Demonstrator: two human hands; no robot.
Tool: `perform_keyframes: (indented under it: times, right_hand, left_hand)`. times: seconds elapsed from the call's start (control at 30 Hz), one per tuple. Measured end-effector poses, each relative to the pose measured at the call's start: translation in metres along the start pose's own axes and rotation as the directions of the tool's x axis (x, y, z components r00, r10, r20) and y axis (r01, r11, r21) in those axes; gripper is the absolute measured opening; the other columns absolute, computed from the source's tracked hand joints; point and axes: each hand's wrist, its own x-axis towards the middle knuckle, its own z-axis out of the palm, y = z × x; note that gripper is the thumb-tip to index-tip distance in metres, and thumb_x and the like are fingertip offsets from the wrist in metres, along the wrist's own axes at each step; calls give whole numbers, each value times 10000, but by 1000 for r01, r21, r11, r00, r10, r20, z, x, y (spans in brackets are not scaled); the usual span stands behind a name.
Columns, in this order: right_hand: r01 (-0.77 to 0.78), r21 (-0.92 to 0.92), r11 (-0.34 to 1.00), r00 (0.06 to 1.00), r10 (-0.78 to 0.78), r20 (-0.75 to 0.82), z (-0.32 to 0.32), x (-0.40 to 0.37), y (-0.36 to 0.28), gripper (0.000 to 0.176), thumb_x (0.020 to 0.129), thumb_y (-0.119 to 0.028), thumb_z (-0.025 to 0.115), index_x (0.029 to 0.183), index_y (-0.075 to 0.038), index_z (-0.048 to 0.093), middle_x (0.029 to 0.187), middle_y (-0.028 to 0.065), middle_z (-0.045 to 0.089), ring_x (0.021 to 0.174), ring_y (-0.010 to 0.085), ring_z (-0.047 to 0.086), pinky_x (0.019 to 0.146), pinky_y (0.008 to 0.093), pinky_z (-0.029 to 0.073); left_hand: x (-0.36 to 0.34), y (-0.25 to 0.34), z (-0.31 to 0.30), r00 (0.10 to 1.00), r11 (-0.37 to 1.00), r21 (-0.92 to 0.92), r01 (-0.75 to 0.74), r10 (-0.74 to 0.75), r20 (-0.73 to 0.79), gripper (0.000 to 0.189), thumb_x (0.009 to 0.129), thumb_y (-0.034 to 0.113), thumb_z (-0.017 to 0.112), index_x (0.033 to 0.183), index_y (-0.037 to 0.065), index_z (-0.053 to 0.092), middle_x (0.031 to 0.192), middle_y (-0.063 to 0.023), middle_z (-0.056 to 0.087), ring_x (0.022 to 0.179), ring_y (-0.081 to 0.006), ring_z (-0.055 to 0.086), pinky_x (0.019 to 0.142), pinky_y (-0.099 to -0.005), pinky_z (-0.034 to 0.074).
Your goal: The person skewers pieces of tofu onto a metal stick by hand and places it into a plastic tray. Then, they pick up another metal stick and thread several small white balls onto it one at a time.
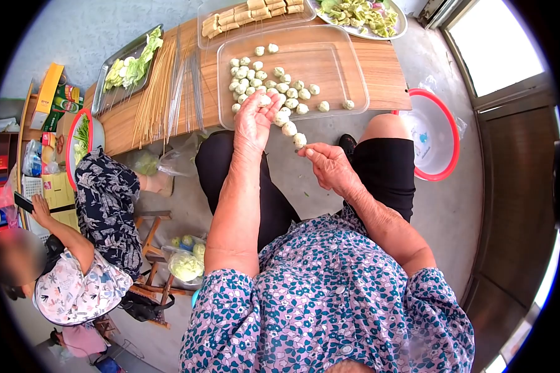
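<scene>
A short row of pale, green-flecked balls (289,128) slants between my hands, apparently threaded on a skewer whose stick is mostly hidden. The fingers of my right hand (335,169) pinch its lower end, just below the last ball. My left hand (253,123) is curled round a ball at the upper end, over the near edge of a clear plastic tray (356,74). Loose balls (242,73) of the same kind lie in that tray, mostly toward its left side.
On the wooden table (389,68) lie bamboo skewers (155,93), metal skewers (190,87), a tray of lettuce (134,68), a tray of tan rolls (249,15) and a plate of greens (370,18). A red-rimmed basin (428,133) stands right. A seated person (84,267) holds a phone (23,202) at left.
</scene>
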Motion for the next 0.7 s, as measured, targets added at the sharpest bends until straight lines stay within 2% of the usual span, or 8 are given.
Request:
perform_keyframes:
  times: [0.07, 0.17, 0.5, 0.6, 0.67, 0.7]
  right_hand:
    - [1, 1, 1000, 1000, -1, 4, 0, 0, 1, 244, 945, -239, 482, 1015, -32, 591, 470, -62, 326, 356, 42, 263, 326, 219, 217]
    - [-4, -7, 1000, 1000, 4, 4, 3, 1, -1, 251, 948, -239, 478, 1016, -27, 593, 458, -52, 342, 342, 47, 275, 319, 218, 228]
    - [-25, -13, 1000, 999, 25, -38, 7, 1, -5, 237, 947, -224, 476, 1006, -27, 594, 470, -62, 327, 354, 42, 268, 323, 222, 220]
    - [-47, 5, 999, 998, 48, -47, 7, -1, -8, 231, 945, -221, 480, 999, -30, 597, 470, -65, 322, 357, 40, 264, 325, 224, 208]
    - [-34, -3, 999, 998, 34, -53, 8, -1, -8, 227, 944, -219, 482, 993, -31, 598, 470, -66, 321, 358, 39, 262, 326, 224, 204]
    - [-20, -11, 1000, 998, 20, -59, 8, -1, -8, 223, 943, -218, 485, 988, -32, 600, 470, -68, 320, 358, 39, 261, 327, 224, 200]
  left_hand:
    - [1, 0, -2, 1000, 997, -72, 12, -11, 19, 251, 896, 136, 532, 1062, -52, 521, 1057, -216, 569, 1030, -331, 563, 930, -423, 475]
    - [1, 0, -2, 1000, 999, -40, -12, 13, 12, 278, 913, 174, 514, 1074, -52, 512, 1071, -215, 562, 1036, -332, 559, 939, -432, 465]
    - [2, -4, 2, 999, 999, -3, -52, 52, -7, 240, 906, 108, 504, 1098, -37, 505, 1042, -219, 566, 1012, -333, 569, 924, -438, 475]
    - [2, -2, 3, 1000, 1000, 12, -22, 22, -6, 240, 897, 89, 511, 1099, -42, 512, 1021, -220, 573, 980, -327, 582, 902, -439, 488]
    - [3, -4, 2, 1000, 999, 38, -24, 23, 21, 243, 884, 89, 534, 1092, -35, 523, 978, -204, 578, 882, -317, 611, 809, -423, 524]
    - [2, -4, 4, 1000, 999, 38, -22, 21, 21, 243, 884, 89, 534, 1092, -35, 523, 978, -204, 578, 882, -317, 611, 809, -423, 524]
